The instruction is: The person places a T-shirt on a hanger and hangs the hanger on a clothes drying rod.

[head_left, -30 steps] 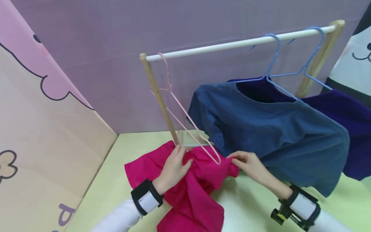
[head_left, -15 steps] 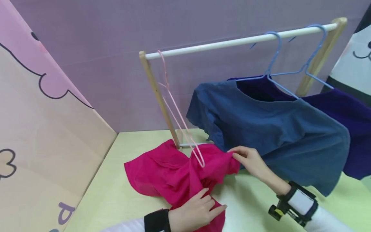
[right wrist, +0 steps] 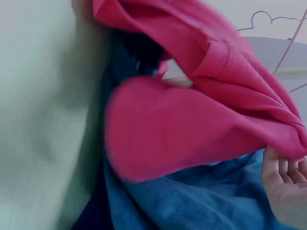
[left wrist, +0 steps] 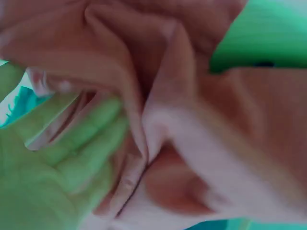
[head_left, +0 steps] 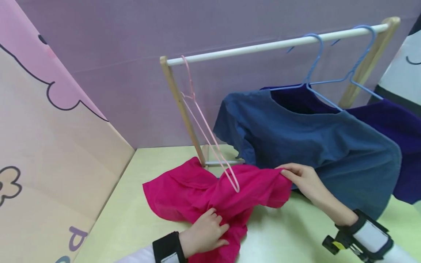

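Observation:
A bright pink shirt (head_left: 177, 199) lies crumpled on the table, its right part lifted at the sleeve. My right hand (head_left: 307, 182) pinches that sleeve edge between thumb and fingers; the right wrist view shows the sleeve (right wrist: 168, 127) hanging from the hand (right wrist: 285, 196). Lower down, my left hand (head_left: 204, 233) touches the shirt's body. In the left wrist view its fingers (left wrist: 91, 129) are extended and spread against the folds. A pink hanger (head_left: 213, 137) hangs from the rail, its lower end overlapping the shirt in the head view.
A wooden rack with a white rail (head_left: 263, 47) stands at the back. Blue hangers (head_left: 316, 60) carry a grey-blue shirt (head_left: 296, 138) and a dark purple shirt (head_left: 378, 120) close to my right hand. A printed panel (head_left: 52, 164) borders the table on the left.
My left hand has left the hanger's lower end and come down toward me onto the shirt's body. My right hand has drawn the sleeve rightward. The hanger has swung left.

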`<action>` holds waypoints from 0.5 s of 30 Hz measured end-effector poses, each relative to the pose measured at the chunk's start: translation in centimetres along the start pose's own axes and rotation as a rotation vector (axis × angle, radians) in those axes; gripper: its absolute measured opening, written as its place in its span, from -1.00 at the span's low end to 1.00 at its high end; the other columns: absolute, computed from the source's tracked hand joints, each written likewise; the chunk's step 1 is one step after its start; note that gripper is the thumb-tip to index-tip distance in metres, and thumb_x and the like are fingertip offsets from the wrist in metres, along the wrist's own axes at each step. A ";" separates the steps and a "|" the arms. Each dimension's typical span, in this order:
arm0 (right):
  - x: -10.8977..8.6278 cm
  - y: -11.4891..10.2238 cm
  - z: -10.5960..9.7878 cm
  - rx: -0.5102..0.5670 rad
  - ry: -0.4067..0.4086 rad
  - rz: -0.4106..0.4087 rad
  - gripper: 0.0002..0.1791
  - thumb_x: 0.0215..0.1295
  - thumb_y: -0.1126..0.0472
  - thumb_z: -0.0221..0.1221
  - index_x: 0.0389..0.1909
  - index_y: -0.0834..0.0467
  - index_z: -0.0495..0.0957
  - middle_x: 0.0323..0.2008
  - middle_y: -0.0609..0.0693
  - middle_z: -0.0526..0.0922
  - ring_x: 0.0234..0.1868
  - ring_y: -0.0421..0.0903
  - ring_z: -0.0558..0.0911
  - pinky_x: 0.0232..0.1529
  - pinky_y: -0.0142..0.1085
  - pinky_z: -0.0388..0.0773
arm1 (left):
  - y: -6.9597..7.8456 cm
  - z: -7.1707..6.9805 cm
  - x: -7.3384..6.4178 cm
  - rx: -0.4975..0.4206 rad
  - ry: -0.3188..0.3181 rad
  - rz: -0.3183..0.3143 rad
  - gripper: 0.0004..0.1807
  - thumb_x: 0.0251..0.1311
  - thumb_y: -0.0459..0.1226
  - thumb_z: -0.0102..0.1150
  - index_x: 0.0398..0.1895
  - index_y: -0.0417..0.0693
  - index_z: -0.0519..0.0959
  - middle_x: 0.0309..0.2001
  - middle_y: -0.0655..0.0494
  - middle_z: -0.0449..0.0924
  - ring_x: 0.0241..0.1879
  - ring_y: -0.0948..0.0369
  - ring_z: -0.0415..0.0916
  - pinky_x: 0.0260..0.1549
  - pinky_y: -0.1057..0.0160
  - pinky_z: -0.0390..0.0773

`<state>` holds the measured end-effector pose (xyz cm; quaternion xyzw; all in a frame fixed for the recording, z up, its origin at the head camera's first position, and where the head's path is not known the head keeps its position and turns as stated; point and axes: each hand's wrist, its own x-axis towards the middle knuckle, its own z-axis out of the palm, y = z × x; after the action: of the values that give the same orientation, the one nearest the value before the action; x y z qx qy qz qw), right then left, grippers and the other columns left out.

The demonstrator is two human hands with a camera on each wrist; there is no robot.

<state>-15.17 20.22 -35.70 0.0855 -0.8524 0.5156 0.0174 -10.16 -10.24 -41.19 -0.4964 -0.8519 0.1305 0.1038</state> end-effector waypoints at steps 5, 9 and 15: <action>-1.0 -0.8 -0.8 -0.021 -0.004 0.074 -0.61 0.31 0.07 0.05 0.00 0.27 0.52 -0.22 -0.02 0.66 -0.30 -0.35 0.53 -0.28 -0.45 0.49 | -0.6 0.2 0.4 -0.137 -0.131 -0.169 -0.43 0.00 0.32 0.00 -0.07 0.23 0.60 -0.32 0.08 0.54 -0.15 0.17 0.47 0.07 -0.05 0.29; -1.7 -1.3 -1.3 0.008 0.008 0.120 -0.58 0.30 0.07 0.06 0.02 0.30 0.50 -0.24 -0.08 0.65 -0.31 -0.36 0.53 -0.30 -0.45 0.50 | 0.1 0.3 0.7 -0.188 -0.201 -0.285 -0.23 -0.19 0.44 0.02 -0.15 0.05 0.61 -0.17 -0.07 0.54 0.01 -0.02 0.42 0.07 -0.20 0.22; -2.3 -1.2 -1.9 -0.001 0.023 0.133 -0.54 0.32 0.03 0.04 0.03 0.31 0.48 -0.28 -0.18 0.64 -0.31 -0.35 0.54 -0.29 -0.45 0.50 | 1.6 1.1 0.6 0.020 -0.154 -0.280 -0.50 -0.22 0.08 0.36 -0.23 0.04 0.50 -0.16 -0.05 0.52 -0.01 -0.02 0.44 -0.01 -0.14 0.31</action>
<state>-12.80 21.69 -34.04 0.0228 -0.8562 0.5160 -0.0069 -9.45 -9.08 -42.77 -0.3603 -0.9168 0.1612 0.0602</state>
